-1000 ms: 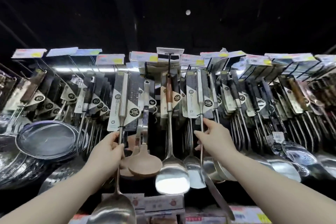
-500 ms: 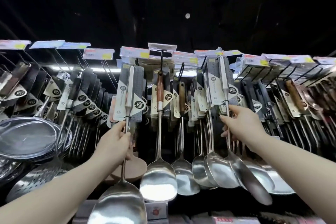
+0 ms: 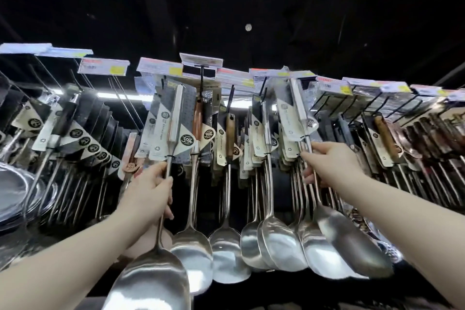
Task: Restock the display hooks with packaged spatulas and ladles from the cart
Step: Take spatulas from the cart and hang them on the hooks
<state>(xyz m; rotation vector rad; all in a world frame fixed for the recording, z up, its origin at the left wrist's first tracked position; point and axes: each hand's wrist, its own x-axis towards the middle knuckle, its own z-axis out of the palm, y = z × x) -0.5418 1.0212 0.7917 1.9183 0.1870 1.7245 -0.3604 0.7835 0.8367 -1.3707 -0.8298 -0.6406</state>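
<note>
My left hand (image 3: pixel 148 191) grips the steel shaft of a packaged spatula (image 3: pixel 173 121), whose card is lifted up to the hooks left of centre; its blade (image 3: pixel 148 282) hangs low in front of me. My right hand (image 3: pixel 332 167) holds the shaft of a second packaged spatula (image 3: pixel 298 113), its card raised against the hook (image 3: pixel 263 88) row right of centre and its blade (image 3: pixel 352 244) angled down to the right. Between my hands hang several steel spatulas and ladles (image 3: pixel 226 252) on the hooks.
Price tags (image 3: pixel 104 68) line the front ends of the hooks along the top. Strainers and skimmers (image 3: pixel 15 184) hang at the far left. More carded utensils with wooden handles (image 3: pixel 385 131) fill the hooks to the right.
Both hands have raised their spatulas higher toward the hooks. The right one has shifted rightward to another hook position, and the view has tilted upward.
</note>
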